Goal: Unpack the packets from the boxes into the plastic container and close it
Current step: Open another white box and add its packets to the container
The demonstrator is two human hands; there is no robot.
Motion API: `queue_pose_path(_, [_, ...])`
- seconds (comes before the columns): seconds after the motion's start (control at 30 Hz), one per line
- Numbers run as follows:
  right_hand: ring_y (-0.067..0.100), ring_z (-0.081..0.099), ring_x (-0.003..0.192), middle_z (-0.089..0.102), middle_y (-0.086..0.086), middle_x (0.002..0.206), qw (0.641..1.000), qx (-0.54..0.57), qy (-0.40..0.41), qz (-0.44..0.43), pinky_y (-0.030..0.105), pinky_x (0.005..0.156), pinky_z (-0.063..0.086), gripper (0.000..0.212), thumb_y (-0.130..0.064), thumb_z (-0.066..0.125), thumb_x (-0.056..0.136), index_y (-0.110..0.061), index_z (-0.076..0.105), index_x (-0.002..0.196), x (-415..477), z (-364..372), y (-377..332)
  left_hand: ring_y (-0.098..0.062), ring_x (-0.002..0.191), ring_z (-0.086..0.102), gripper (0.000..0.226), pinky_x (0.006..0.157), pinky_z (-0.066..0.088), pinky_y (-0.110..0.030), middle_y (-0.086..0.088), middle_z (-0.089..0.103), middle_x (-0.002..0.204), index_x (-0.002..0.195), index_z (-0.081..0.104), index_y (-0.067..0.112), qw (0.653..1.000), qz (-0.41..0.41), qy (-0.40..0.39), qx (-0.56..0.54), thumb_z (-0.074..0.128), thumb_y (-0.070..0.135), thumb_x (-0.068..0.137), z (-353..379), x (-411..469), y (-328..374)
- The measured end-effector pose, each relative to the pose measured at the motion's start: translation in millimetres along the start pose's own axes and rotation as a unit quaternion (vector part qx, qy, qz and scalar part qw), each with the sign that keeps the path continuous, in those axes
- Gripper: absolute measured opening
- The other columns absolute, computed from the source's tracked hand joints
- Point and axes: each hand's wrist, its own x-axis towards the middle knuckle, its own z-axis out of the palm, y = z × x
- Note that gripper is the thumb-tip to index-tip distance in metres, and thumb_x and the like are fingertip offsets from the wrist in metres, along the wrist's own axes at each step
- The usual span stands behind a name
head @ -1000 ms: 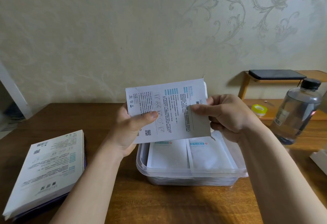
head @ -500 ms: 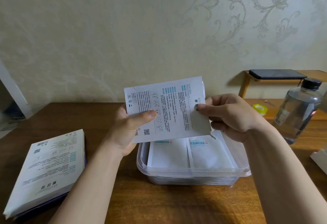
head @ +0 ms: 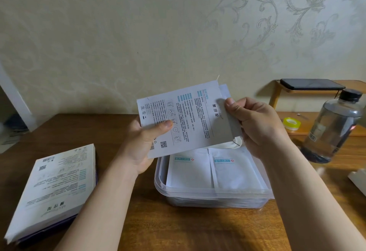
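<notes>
I hold a flat white printed box [head: 190, 119] above the clear plastic container [head: 213, 195]. My left hand [head: 144, 143] grips its left end, thumb on the printed face. At the box's open right end my right hand [head: 255, 123] pinches the flap, where white packet edges show. Two white packets [head: 213, 169] with teal labels lie side by side on top inside the container. A second white box [head: 55, 187] lies flat on the table at the left, over something dark.
A clear bottle with a black cap [head: 334, 125] stands right of the container. A yellow tape roll [head: 291, 123] and a phone [head: 311, 84] sit on a wooden shelf at the back right. A white object [head: 358, 177] shows at the right edge.
The box has tilted and risen slightly. My right hand has shifted up at the open end, pulling the flap outward and exposing more of the opening.
</notes>
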Motion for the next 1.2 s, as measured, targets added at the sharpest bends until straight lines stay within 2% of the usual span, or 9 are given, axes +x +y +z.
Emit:
queue_pose_path(0.2, [0.007,0.055,0.049,0.066,-0.005,0.059,0.986,-0.107,0.09,-0.094,0.024,0.051,0.043,0.024,-0.018,0.069,0.094,-0.015,0.057,0.073,0.6,-2.2,-5.3,-0.035,0.11,0.072,0.044,0.079,0.061,-0.048,-0.016,0.073,0.121,0.115,0.067,0.013,1.0,-0.01,0.016,0.007,0.075,0.009,0.072,-4.0,0.7,-2.5])
queue_pose_path(0.37, [0.02,0.071,0.062,0.075,0.007,0.074,0.99,-0.122,0.036,-0.056,0.035,0.057,0.058,0.011,-0.003,0.075,0.085,-0.008,0.067,0.09,-3.7,-3.0,-10.8,-0.035,0.108,0.073,0.044,0.076,0.061,-0.047,-0.016,0.073,0.12,0.115,0.068,0.013,1.0,-0.016,0.025,0.005,0.075,0.01,0.072,-4.2,0.8,-2.5])
queue_pose_path(0.57, [0.036,0.073,0.084,0.073,0.015,0.09,0.982,-0.051,0.168,-0.07,0.058,0.075,0.06,0.013,-0.007,0.079,0.082,-0.013,0.067,0.083,-0.7,-13.0,-18.4,-0.029,0.097,0.076,0.043,0.063,0.061,-0.039,-0.01,0.078,0.11,0.107,0.07,0.019,0.997,-0.017,0.069,-0.022,0.083,0.005,0.069,-5.1,0.1,1.9])
queue_pose_path(0.77, [0.021,0.072,0.084,0.07,0.008,0.098,0.977,-0.019,0.208,-0.05,0.034,0.055,0.059,0.009,-0.01,0.067,0.093,-0.016,0.061,0.098,-2.0,-21.8,-29.3,-0.021,0.095,0.076,0.028,0.069,0.061,-0.038,-0.003,0.079,0.103,0.105,0.069,0.024,0.987,-0.004,0.149,-0.059,0.073,0.009,0.082,-4.0,0.2,4.8])
queue_pose_path(0.87, [0.016,0.074,0.078,0.067,0.008,0.109,0.971,-0.067,0.219,-0.06,0.032,0.052,0.059,0.027,-0.011,0.064,0.095,-0.02,0.055,0.119,-5.5,-26.7,-34.9,-0.023,0.1,0.076,0.029,0.077,0.061,-0.04,-0.004,0.078,0.11,0.113,0.068,0.024,0.978,-0.007,0.19,-0.084,0.073,0.01,0.089,-5.9,1.6,5.9])
queue_pose_path(0.97, [0.021,0.076,0.078,0.058,0.012,0.124,0.98,-0.078,0.158,-0.09,0.036,0.055,0.061,0.063,-0.001,0.063,0.092,-0.036,0.044,0.141,-12.8,-28.0,-44.2,-0.022,0.097,0.077,0.029,0.072,0.062,-0.037,-0.003,0.079,0.108,0.114,0.068,0.024,0.972,-0.001,0.217,-0.094,0.075,0.013,0.088,-4.9,2.9,7.1])
queue_pose_path(1.07, [0.039,0.073,0.083,0.067,0.015,0.101,0.987,-0.117,0.071,-0.083,0.039,0.052,0.06,0.028,0.003,0.059,0.09,-0.016,0.074,0.105,-21.1,-22.1,-53.3,-0.022,0.094,0.077,0.031,0.07,0.062,-0.037,-0.003,0.079,0.105,0.117,0.068,0.023,0.969,-0.001,0.226,-0.096,0.076,0.015,0.088,-1.6,2.6,6.1])
queue_pose_path(1.13, [0.04,0.069,0.079,0.07,0.018,0.086,0.993,-0.105,0.003,-0.045,0.045,0.059,0.062,0.037,0.006,0.046,0.087,-0.007,0.076,0.072,-21.4,-21.9,-53.5,-0.022,0.093,0.077,0.036,0.066,0.062,-0.036,-0.004,0.079,0.104,0.121,0.068,0.021,0.967,-0.004,0.237,-0.099,0.078,0.017,0.087,0.8,2.9,5.7])
queue_pose_path(1.2, [0.03,0.069,0.08,0.073,0.017,0.085,0.991,-0.085,-0.099,-0.014,0.033,0.061,0.059,0.052,0.014,0.03,0.079,-0.007,0.077,0.066,-23.8,-23.0,-52.8,-0.022,0.09,0.077,0.036,0.061,0.061,-0.034,-0.005,0.079,0.102,0.121,0.068,0.018,0.963,-0.001,0.249,-0.107,0.078,0.014,0.087,3.8,4.8,4.9])
